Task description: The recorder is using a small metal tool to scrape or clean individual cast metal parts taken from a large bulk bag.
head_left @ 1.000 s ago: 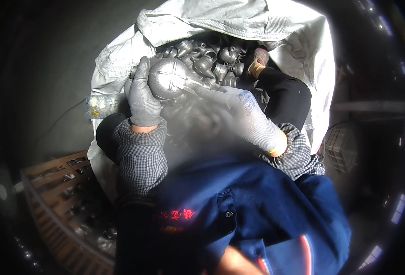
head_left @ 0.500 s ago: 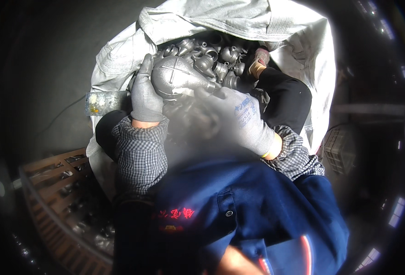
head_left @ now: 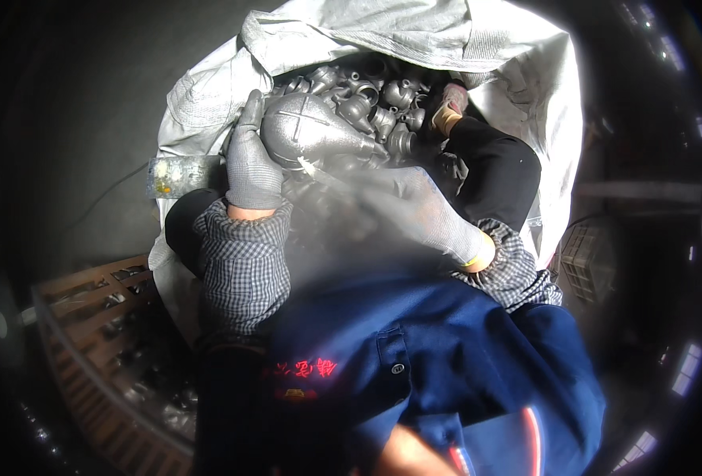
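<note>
A large pear-shaped grey metal casting point(head_left: 303, 127), with a raised cross on its rounded top, lies tilted with its narrow neck toward the right. My left hand point(head_left: 251, 163), in a grey glove, holds its left side, fingers straight up along the metal; the thumb is hidden. In my gloved right hand point(head_left: 426, 206) is a slim stick-like tool point(head_left: 309, 168), blurred, its pale tip at the casting's lower edge. The fingers around it are partly smeared by motion, and its exact kind cannot be made out. Smaller grey metal castings point(head_left: 359, 111) are heaped behind the large one.
A big white woven sack point(head_left: 517, 47) surrounds the heap, its rim folded outward. At the lower left stands a brown slatted plastic crate point(head_left: 81, 317) containing metal parts. A paint-spotted can-like object point(head_left: 180, 176) is by my left wrist. A pale crate point(head_left: 589, 258) sits at the right.
My right hand has turned and dropped slightly away from the casting's neck, bringing the tool's pale tip into sight. The left hand and the casting have barely shifted.
</note>
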Available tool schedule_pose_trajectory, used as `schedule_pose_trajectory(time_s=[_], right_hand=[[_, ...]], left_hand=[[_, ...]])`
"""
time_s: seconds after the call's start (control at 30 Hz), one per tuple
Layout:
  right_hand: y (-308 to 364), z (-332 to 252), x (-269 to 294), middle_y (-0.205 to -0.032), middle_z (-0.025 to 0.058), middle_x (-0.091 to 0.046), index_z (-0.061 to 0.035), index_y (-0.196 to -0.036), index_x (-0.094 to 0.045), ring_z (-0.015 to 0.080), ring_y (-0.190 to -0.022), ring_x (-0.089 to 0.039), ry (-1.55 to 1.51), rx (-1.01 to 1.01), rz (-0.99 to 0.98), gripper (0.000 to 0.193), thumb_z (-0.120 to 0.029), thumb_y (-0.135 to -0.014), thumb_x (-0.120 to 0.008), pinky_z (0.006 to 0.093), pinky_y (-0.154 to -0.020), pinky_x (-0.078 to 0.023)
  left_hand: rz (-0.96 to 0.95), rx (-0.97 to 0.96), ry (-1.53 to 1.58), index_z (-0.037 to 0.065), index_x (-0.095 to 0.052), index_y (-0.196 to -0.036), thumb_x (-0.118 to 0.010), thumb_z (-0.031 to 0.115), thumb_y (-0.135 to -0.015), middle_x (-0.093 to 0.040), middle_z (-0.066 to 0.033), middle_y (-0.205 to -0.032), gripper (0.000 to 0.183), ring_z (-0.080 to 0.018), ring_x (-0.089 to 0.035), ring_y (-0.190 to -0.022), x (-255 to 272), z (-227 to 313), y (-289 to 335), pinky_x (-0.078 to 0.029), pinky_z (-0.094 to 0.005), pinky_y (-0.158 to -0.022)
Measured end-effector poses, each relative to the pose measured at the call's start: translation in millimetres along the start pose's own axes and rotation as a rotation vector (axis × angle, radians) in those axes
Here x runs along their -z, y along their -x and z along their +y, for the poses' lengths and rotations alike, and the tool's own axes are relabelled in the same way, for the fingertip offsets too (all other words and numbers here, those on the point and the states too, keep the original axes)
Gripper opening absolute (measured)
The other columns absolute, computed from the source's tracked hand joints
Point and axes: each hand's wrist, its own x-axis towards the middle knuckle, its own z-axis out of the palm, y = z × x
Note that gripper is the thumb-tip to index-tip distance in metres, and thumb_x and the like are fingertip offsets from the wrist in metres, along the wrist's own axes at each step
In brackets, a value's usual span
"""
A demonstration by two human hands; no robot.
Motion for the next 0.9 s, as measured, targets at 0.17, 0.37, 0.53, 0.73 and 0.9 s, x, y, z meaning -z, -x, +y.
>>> schedule_pose_trajectory(time_s=[0.17,0.37,0.53,0.73,0.9], right_hand=[[-8.2,13.1,4.0,-0.071,0.0021,-0.062,-0.0036,-0.123,-0.061,0.0042,-0.052,-0.05,-0.055,-0.017,-0.035,0.033,-0.01,-0.091,-0.055,0.0216,-0.049,-0.044],[-13.9,18.1,5.6,-0.07,-0.0001,-0.061,-0.0017,-0.125,-0.059,0.0036,-0.049,-0.049,-0.266,-0.038,-0.065,0.035,-0.019,-0.095,-0.057,0.0189,-0.045,-0.04],[-17.8,16.1,6.1,-0.071,-0.0012,-0.062,-0.0011,-0.128,-0.057,0.0022,-0.053,-0.049,-0.188,0.064,-0.058,0.039,-0.021,-0.095,-0.058,0.0183,-0.047,-0.04],[-21.9,6.6,5.4,-0.071,-0.0036,-0.063,-0.0051,-0.126,-0.06,0.0004,-0.066,-0.054,-0.147,0.112,0.01,0.035,-0.014,-0.093,-0.056,0.0189,-0.061,-0.045],[-16.1,4.8,10.1,-0.08,0.0029,-0.067,-0.0135,-0.124,-0.063,0.0116,-0.069,-0.061,0.215,0.269,0.177,0.036,-0.009,-0.089,-0.058,0.0255,-0.063,-0.049]], left_hand=[[-0.021,0.037,0.087,-0.003,-0.058,-0.114,-0.054,0.023,-0.096,-0.063,-0.0144,-0.107,0.031,-0.0227,-0.063,-0.097,1.0,-1.2,-1.8,-0.054,-0.0351,-0.087],[-0.044,0.031,0.065,-0.003,-0.058,-0.114,-0.053,0.023,-0.097,-0.064,-0.0134,-0.106,0.031,-0.0214,-0.063,-0.097,2.5,-0.2,-0.7,-0.054,-0.0337,-0.086],[-0.027,0.027,0.041,-0.003,-0.058,-0.114,-0.054,0.024,-0.097,-0.064,-0.013,-0.106,0.033,-0.0211,-0.064,-0.096,-0.8,0.6,0.4,-0.054,-0.0331,-0.085],[-0.001,-0.015,0.002,-0.003,-0.056,-0.116,-0.057,0.024,-0.095,-0.063,-0.0139,-0.107,0.034,-0.0221,-0.065,-0.095,1.3,0.5,-1.8,-0.057,-0.0349,-0.082],[-0.031,-0.006,0.011,-0.003,-0.055,-0.117,-0.057,0.023,-0.094,-0.062,-0.0146,-0.11,0.035,-0.0225,-0.065,-0.096,9.5,-0.4,-7.6,-0.056,-0.0354,-0.083]])
